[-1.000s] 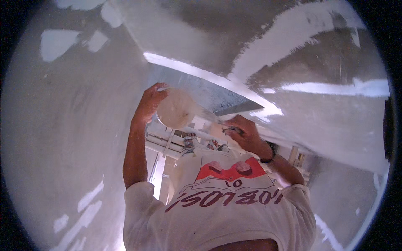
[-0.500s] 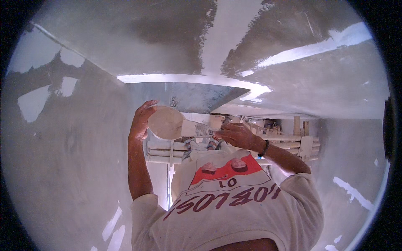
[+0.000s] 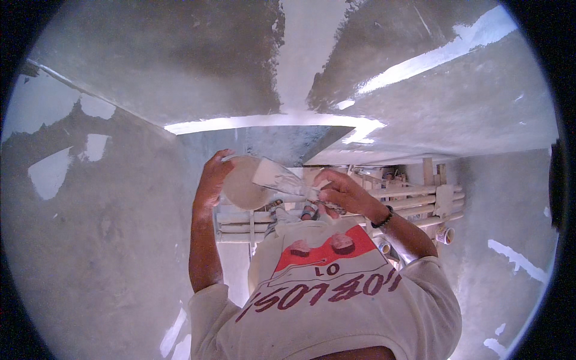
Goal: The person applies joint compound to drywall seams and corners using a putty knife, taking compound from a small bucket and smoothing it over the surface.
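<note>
A round plaster board [image 3: 240, 191] is gripped at its nine-o'clock edge by the left hand [image 3: 211, 180]; a putty knife [image 3: 277, 179], clasped by the right hand [image 3: 339, 191], rests on it. Grey wall [image 3: 120, 252] is judged mostly unskimmed, white patches few.

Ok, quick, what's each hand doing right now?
Left hand: closed on the rim of a round putty-smeared plate.
Right hand: closed on the handle of a putty knife.
</note>
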`<state>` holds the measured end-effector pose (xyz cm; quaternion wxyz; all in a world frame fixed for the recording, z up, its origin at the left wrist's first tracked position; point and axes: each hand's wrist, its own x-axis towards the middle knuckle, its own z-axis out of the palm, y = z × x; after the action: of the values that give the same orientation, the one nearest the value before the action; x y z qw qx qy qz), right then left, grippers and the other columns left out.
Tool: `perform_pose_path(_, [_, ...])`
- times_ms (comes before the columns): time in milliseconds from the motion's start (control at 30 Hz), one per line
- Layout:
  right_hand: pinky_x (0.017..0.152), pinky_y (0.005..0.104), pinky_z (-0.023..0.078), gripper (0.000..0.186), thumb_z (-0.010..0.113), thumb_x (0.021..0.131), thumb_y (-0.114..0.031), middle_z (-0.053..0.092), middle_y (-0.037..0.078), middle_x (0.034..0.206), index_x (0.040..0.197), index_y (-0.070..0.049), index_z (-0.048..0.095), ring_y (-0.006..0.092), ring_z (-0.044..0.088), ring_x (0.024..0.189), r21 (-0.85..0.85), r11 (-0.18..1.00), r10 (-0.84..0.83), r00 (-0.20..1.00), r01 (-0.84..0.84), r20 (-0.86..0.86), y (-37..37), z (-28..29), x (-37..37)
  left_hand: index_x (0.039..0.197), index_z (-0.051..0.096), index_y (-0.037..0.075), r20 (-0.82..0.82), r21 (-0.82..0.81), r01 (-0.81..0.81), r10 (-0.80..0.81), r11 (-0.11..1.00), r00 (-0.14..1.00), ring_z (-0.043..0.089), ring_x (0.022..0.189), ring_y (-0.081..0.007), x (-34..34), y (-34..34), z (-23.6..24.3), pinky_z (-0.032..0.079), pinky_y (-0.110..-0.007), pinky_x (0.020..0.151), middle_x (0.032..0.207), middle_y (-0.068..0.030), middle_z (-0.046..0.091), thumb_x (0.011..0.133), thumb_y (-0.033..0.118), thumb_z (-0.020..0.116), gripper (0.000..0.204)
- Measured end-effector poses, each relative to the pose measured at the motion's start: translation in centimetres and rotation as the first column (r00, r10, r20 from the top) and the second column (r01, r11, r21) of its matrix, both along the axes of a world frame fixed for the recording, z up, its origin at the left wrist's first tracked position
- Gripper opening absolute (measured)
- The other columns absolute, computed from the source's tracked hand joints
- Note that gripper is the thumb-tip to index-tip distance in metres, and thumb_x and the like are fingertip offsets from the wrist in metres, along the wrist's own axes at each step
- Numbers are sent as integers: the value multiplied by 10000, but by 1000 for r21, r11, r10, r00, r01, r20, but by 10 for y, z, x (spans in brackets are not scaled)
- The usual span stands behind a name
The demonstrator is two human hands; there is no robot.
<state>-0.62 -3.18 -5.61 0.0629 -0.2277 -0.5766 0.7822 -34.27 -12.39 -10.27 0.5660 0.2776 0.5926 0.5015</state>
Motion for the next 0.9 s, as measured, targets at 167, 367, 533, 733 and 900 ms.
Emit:
perform_pose_path(167, [439, 230, 426, 226, 515, 987, -249, 629, 51, 723, 1138, -88, 469, 85, 526, 491, -50, 998, 30, 996, -26, 79, -3, -30, -12, 1238, 533, -3, 18, 46, 22, -22, 999, 1000, 582, 906, -154, 21, 13, 28, 464, -313, 800, 1010, -119, 644, 869, 283, 646, 480])
perform_pose_path(367, [440, 228, 395, 235, 541, 978, -269, 625, 38, 708, 1137, -102, 498, 67, 504, 512, 25, 999, 21, 971, -28, 238, 1, -33, 19, 1250, 531, -6, 10, 51, 40, -40, 998, 999, 579, 923, -165, 3, 6, 11, 455, -314, 823, 1020, -110, 634, 876, 268, 635, 476])
perform_pose_path(533, [440, 230, 390, 234, 567, 963, -288, 617, 15, 691, 1107, -106, 534, 69, 505, 514, -18, 999, 41, 967, -38, 252, 3, -40, 38, 1234, 554, 27, -58, 44, 51, -49, 998, 997, 579, 948, -164, 8, 2, 0, 458, -327, 833, 1032, -83, 631, 847, 311, 662, 492])
perform_pose_path(733, [466, 283, 440, 174, 573, 933, -180, 633, 39, 705, 1070, -72, 567, 104, 546, 509, 312, 946, -114, 809, -88, 576, 10, -64, 73, 1246, 552, 45, 115, 104, -86, 74, 991, 991, 579, 952, -172, -11, -6, 18, 458, -333, 841, 1000, -85, 629, 831, 337, 685, 524])
perform_pose_path(900, [502, 294, 460, 193, 573, 923, -133, 631, 72, 702, 1092, -42, 573, 123, 572, 539, 631, 773, -257, 879, -63, 402, 6, 8, 47, 1272, 527, 20, -395, 52, -27, 46, 998, 918, 596, 907, -185, -18, -3, 51, 472, -326, 823, 963, -100, 634, 849, 300, 677, 529])
